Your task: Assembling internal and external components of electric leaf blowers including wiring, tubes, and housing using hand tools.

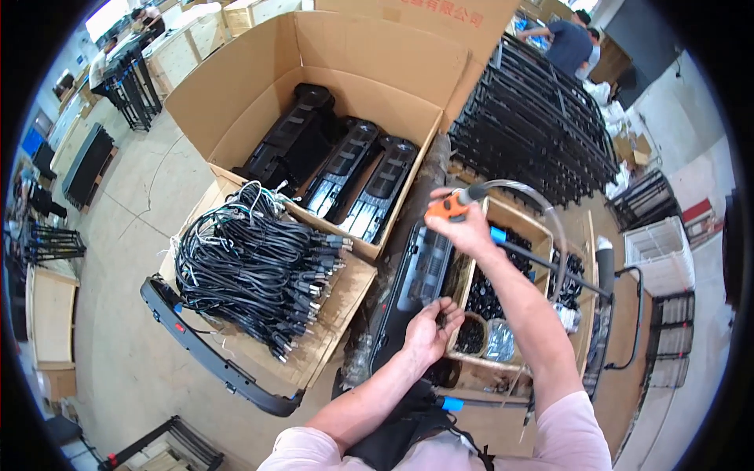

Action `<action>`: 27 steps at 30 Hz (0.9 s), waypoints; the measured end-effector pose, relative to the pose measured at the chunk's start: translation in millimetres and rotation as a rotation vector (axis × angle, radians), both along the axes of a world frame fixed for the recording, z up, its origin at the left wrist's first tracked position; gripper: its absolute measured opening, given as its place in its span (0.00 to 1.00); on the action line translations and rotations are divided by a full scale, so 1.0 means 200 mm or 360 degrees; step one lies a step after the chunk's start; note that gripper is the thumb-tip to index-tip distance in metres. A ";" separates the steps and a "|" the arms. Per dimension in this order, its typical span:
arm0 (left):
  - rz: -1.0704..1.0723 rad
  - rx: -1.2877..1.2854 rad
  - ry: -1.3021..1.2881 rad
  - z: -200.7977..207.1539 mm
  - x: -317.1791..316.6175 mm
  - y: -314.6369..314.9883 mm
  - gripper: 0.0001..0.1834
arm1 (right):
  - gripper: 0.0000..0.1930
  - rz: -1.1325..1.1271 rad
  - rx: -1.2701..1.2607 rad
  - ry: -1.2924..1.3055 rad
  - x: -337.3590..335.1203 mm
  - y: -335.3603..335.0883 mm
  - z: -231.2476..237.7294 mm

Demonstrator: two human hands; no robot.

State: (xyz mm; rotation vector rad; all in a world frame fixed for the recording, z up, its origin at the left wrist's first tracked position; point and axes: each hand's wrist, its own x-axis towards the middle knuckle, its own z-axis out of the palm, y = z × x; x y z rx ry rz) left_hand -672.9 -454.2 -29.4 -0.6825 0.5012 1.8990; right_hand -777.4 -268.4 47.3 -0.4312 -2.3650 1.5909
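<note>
My right hand (465, 228) is wrapped round an orange and grey power screwdriver (448, 207), above the far end of a long black plastic housing (416, 271). A clear hose (550, 208) arcs from the tool to the right and down. By the near right edge of the housing, my left hand (430, 334) has its palm turned up and its fingers curled in. Whatever small thing lies between those fingers is too dark to make out. The housing rests lengthwise in front of me on a support wrapped in plastic film.
Left of the housing, bundled black cables (251, 267) lie on cardboard (345, 302). Behind them a large carton (377, 59) holds more black housings. On the right stands a wooden parts box (542, 235) with small black parts. Stacked black frames (534, 118) and two people (569, 43) are farther back.
</note>
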 end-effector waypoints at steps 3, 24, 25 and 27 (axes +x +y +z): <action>-0.0086 0.0025 0.0161 -0.07 0.02 -0.05 0.20 | 0.26 -0.0192 -0.0278 0.0285 0.20 -0.01 0.16; -0.1580 -0.0189 0.2534 -0.18 0.48 -0.13 0.31 | 0.34 -0.2079 -0.0554 0.0416 3.00 -1.14 0.32; -0.1618 -0.0261 0.2504 -0.11 0.49 -0.11 0.28 | 0.34 -0.2146 -0.0630 0.0375 3.06 -1.19 0.30; -0.1716 -0.0262 0.2652 -0.07 0.51 -0.11 0.25 | 0.34 -0.2233 -0.0706 0.0359 3.13 -1.27 0.18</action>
